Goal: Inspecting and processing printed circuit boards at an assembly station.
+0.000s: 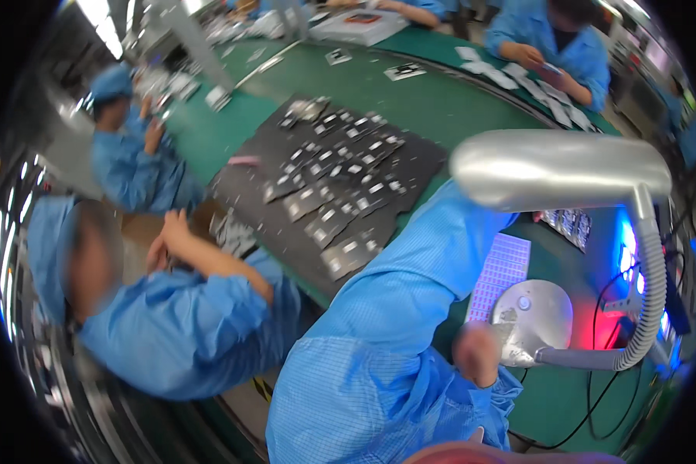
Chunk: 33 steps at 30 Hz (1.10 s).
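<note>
My left arm in a blue sleeve reaches across to the far right, and its hand passes behind the lamp head (561, 172). Only a bit of my left hand (537, 217) shows at the edge of a silver packet (568, 229) with rows of small parts; its grip is hidden. Nearer to me, my right hand (478, 354) is blurred and looks closed. A small greyish piece (503, 331) sticks out at its fingers, over the lamp's round silver base (545, 309). Beside that base lies a white label sheet (504, 267), lit purple.
Several flat silver-and-black parts (336, 166) cover a dark mat (247, 189) on the green table (286, 77). The lamp's bent neck (651, 294) and black cables (591, 402) stand at right. A co-worker (185, 309) sits close on the left; others work farther off.
</note>
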{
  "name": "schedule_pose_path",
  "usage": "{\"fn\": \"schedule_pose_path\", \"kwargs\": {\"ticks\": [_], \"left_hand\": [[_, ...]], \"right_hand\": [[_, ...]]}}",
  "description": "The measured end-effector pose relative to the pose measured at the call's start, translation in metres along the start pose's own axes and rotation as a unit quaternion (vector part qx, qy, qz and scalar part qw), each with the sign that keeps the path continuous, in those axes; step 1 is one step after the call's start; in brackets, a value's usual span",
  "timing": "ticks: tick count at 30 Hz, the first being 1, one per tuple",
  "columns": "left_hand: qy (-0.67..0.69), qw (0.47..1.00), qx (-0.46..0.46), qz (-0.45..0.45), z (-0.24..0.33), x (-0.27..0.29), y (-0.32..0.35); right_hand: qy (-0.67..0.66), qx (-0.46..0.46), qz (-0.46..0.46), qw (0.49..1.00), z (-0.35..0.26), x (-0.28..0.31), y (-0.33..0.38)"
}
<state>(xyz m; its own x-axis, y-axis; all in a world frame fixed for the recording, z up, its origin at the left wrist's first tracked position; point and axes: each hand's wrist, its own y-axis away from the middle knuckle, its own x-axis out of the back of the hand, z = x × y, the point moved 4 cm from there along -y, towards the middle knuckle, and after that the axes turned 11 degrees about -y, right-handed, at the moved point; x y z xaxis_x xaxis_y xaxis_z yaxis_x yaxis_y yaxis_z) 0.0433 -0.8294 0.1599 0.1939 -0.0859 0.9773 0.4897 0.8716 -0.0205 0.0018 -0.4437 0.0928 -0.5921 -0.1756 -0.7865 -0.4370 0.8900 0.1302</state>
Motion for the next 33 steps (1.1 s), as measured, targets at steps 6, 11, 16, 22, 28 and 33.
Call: {"fn": "schedule_pose_path", "kwargs": {"ticks": [6,11,16,22,28,33], "left_hand": [[0.072,0.996,0.051,-0.014,-0.038,0.022,0.095],[0.166,0.984,0.068,0.0,-0.047,0.05,0.175],[0.274,0.953,0.12,0.047,-0.087,0.05,0.253],[0.409,0.9,0.102,0.111,-0.057,0.021,0.239],[0.519,0.835,0.095,0.157,-0.035,-0.011,0.228],[0.601,0.776,0.059,0.179,-0.047,-0.019,0.218]], "right_hand": [[0.124,0.033,0.038,0.991,-0.005,-0.003,-0.013],[0.171,0.094,0.049,0.98,-0.004,0.001,-0.013],[0.263,0.091,0.013,0.96,0.012,-0.048,-0.027],[0.267,0.102,0.051,0.957,0.002,-0.029,-0.024],[0.277,0.088,0.082,0.954,0.012,-0.023,-0.034],[0.322,0.143,0.172,0.92,0.01,-0.025,-0.039]]}}
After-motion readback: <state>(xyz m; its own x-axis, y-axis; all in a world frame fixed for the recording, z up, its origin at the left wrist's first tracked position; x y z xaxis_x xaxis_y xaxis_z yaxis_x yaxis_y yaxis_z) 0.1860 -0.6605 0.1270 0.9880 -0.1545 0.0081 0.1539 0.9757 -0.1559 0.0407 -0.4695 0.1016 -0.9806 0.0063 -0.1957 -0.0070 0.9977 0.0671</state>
